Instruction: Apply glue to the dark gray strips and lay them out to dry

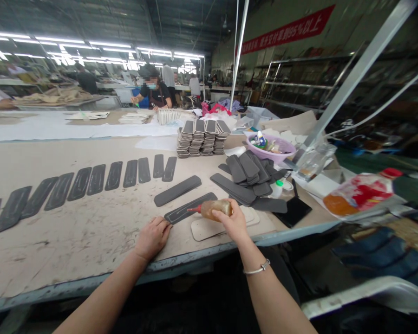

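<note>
My right hand (231, 218) is wrapped round a glue bottle (212, 209) of amber liquid, tilted sideways with its red nozzle pointing left. The nozzle tip is over a dark grey strip (181, 212) with rounded ends, and a thin glossy line of glue shows along its face. At the strip's near left end, my left hand (154, 236) has its fingers curled together and holds the corner against the table. Just behind lies another dark grey strip (177, 190). Pale rounded boards (209, 229) lie under and beside the bottle.
Several glue-lined strips (80, 184) run in a row to the left. Loose dark strips (247, 171) are heaped at right, near stacked pieces (202, 139) and a purple basin (271, 153). A metal post (355, 83) rises at right. A person (155, 93) works across the table.
</note>
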Demonstrator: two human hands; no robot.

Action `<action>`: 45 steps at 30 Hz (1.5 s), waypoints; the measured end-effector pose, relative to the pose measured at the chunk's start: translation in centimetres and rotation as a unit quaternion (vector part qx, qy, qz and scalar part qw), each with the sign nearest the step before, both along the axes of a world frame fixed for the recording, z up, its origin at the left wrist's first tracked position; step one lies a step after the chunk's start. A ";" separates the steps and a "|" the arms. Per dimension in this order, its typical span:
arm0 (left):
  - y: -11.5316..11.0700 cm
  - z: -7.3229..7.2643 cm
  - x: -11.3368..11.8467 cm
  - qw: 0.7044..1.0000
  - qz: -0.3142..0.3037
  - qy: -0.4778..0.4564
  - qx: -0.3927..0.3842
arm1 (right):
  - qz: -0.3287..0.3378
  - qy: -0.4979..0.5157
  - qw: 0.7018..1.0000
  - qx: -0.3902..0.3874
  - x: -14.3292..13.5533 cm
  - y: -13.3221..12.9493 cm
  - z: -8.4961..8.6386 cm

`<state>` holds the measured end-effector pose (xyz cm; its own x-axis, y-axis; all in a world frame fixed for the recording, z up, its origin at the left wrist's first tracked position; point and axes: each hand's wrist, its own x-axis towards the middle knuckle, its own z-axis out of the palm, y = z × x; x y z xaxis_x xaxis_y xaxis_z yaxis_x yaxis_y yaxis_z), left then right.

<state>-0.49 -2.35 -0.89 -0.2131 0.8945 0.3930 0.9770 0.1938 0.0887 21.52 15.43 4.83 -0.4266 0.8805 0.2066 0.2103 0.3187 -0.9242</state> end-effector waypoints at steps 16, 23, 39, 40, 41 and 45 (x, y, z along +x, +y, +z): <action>0.1 -0.2 -0.2 1.000 -0.010 0.003 0.010 | -0.207 -0.045 0.974 0.080 2.2 4.6 -0.9; 0.0 0.0 0.0 1.000 -0.004 0.010 0.001 | -0.196 -0.070 0.974 0.090 0.3 4.4 -1.5; 0.0 0.2 0.1 1.000 -0.003 0.003 -0.003 | -0.179 -0.115 0.972 0.098 2.8 3.9 0.1; 0.0 0.2 0.1 1.000 -0.003 0.001 -0.003 | -0.176 -0.115 0.973 0.096 2.8 3.8 0.1; 0.0 0.2 0.0 1.000 -0.004 -0.001 -0.003 | -0.173 -0.113 0.974 0.092 2.7 3.8 0.1; 0.1 0.2 -0.1 1.000 -0.003 -0.016 -0.009 | -0.162 -0.056 0.984 0.040 2.2 3.6 0.3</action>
